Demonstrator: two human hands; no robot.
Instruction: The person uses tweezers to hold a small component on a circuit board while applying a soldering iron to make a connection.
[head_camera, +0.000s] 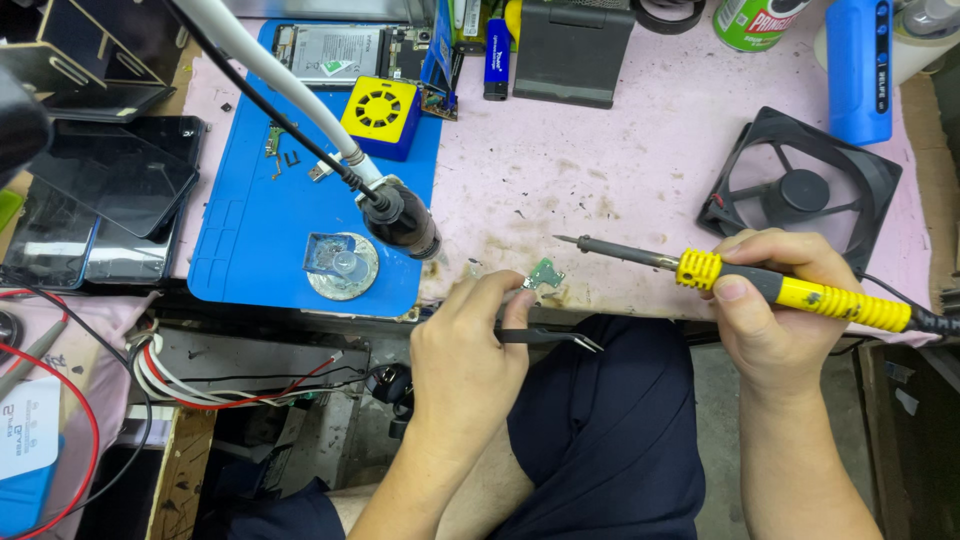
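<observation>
Pink bench covering (600, 160) carried a blue mat (250, 230) at left. Right hand (770, 300) was closed around a yellow soldering iron (800, 290), its tip clear of the work. Left hand (470, 340) pinched a small green board (545, 277) at the near edge, black tweezers (550, 338) tucked beneath; soldering appeared not yet begun.

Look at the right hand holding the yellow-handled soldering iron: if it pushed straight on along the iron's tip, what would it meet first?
Probably nothing at first: the soldering iron in the right hand points left, passing just above the small green circuit board; beyond it lies the black nozzle, though depth is unclear.
</observation>
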